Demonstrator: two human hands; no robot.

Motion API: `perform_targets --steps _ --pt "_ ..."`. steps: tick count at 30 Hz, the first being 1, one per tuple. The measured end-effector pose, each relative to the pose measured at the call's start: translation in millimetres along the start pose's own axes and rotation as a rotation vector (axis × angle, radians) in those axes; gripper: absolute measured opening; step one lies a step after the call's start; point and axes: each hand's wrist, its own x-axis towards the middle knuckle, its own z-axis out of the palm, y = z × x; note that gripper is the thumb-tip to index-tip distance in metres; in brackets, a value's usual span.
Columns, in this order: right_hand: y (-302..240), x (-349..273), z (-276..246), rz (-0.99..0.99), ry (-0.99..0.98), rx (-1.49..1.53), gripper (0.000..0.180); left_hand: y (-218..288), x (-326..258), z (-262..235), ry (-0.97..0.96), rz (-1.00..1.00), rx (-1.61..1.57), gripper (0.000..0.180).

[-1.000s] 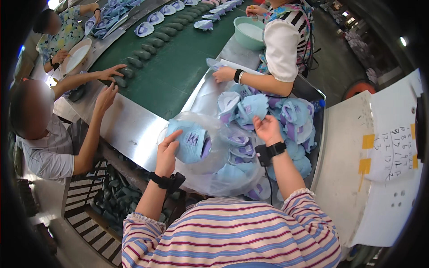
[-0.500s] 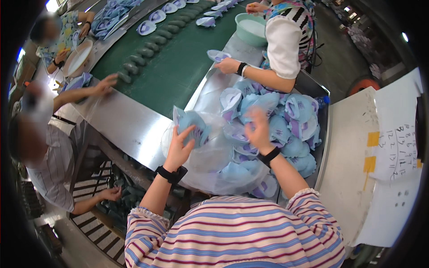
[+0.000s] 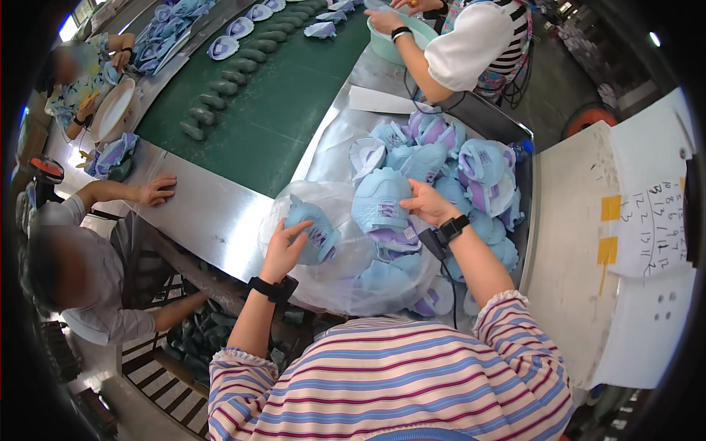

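My left hand (image 3: pixel 282 251) grips a light-blue shoe upper (image 3: pixel 312 226) with purple lacing, fingers on its side, above a clear plastic bag (image 3: pixel 334 287). In my right hand (image 3: pixel 432 204) is another light-blue upper (image 3: pixel 381 200), toe pointing away from me, pinched at its right edge. It is held over the right part of the bag, beside the heap of blue and purple uppers (image 3: pixel 482 165). More uppers show through the thin plastic. Both wrists carry dark bands.
A green conveyor belt (image 3: pixel 243 121) with a row of dark shoe lasts (image 3: pixel 223 87) runs beyond the metal ledge (image 3: pixel 213 202). Co-workers sit left and stand far right, the latter at a green basin (image 3: pixel 390 48). A white board (image 3: pixel 570 242) flanks the heap; a dark cable (image 3: pixel 452 290) hangs near my right forearm.
My right hand, blurred over the heap before, now holds an upper nearer my left hand. The left hand keeps its upper. A co-worker's hand at left has come down onto the ledge.
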Motion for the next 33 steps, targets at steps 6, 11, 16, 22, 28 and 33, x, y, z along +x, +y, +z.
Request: perform_targets --steps 6,11,16,22,28,33 --pt "-16 -5 13 -0.117 0.032 -0.008 0.048 25 24 16 -0.031 0.126 -0.074 0.022" --pt "-43 -10 -21 -0.266 0.413 0.313 0.048 24 24 12 -0.049 0.088 0.074 0.025" --pt "-33 30 -21 -0.436 0.435 0.284 0.044 -15 15 40 -0.342 0.126 0.374 0.021" --pt "11 26 44 -0.772 0.509 -1.038 0.041 -40 -11 20 -0.376 0.148 0.380 0.034" --pt "98 -21 55 0.209 -0.353 -1.808 0.051 -51 -23 -8 -0.285 0.051 0.418 0.030" --pt "110 -11 56 0.193 -0.298 -1.620 0.059 -83 -10 -12 -0.305 -0.039 0.488 0.030"
